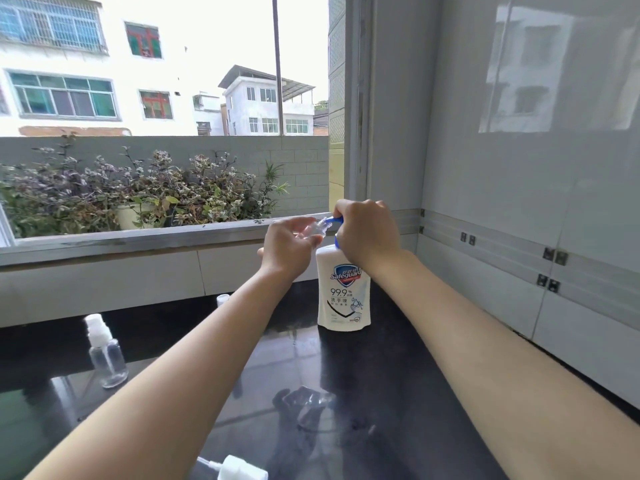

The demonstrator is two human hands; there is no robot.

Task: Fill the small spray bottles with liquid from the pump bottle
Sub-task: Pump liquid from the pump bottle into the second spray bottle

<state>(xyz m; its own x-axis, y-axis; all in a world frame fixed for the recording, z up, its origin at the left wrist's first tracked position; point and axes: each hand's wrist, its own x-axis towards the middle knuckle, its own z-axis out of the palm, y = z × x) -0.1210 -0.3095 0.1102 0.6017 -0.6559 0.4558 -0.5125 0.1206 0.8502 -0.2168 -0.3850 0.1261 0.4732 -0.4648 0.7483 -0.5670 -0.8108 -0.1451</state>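
A white pump bottle [344, 289] with a blue pump head stands on the dark counter [398, 375]. My right hand [367, 233] is curled over the pump head, whose blue nozzle sticks out to the left. My left hand [289, 245] holds a small clear bottle [317, 229] tilted with its open neck at the nozzle. A capped clear spray bottle [105, 351] stands at the left. A loose white spray top [239, 471] lies at the bottom edge.
Part of another small white cap [222, 299] shows behind my left forearm. A window sill [138, 242] runs along the back, with plants outside. A tiled wall [519, 168] bounds the counter on the right. Reflections show on the glossy counter.
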